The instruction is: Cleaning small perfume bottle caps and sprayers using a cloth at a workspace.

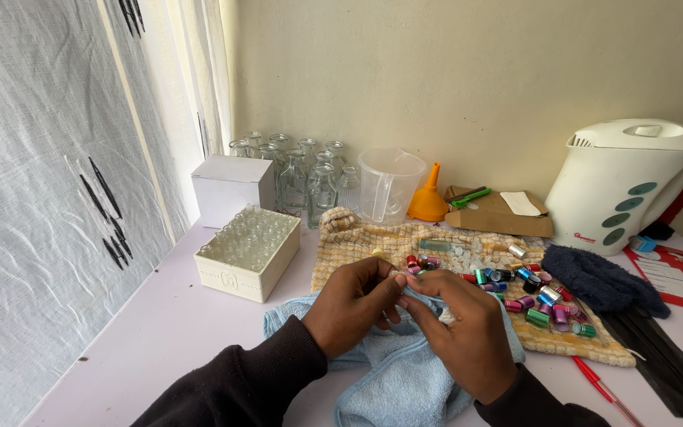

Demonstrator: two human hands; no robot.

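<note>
Over the blue towel (393,379), left hand (349,304) and right hand (468,332) fingers pinch something small, perhaps a cap.

A closed white cardboard box (232,188), cube-like, stands near the desk's (160,332) far left corner, and just in front of it along the left edge sits an open cream-white box (240,273), low and rectangular, packed with small clear vials. A flat brown cardboard package (499,217) lies at the far edge against the wall, with a pale label (521,203) on top. At the right edge lies a red printed card (681,278) with a white panel, partly cut off.
</note>
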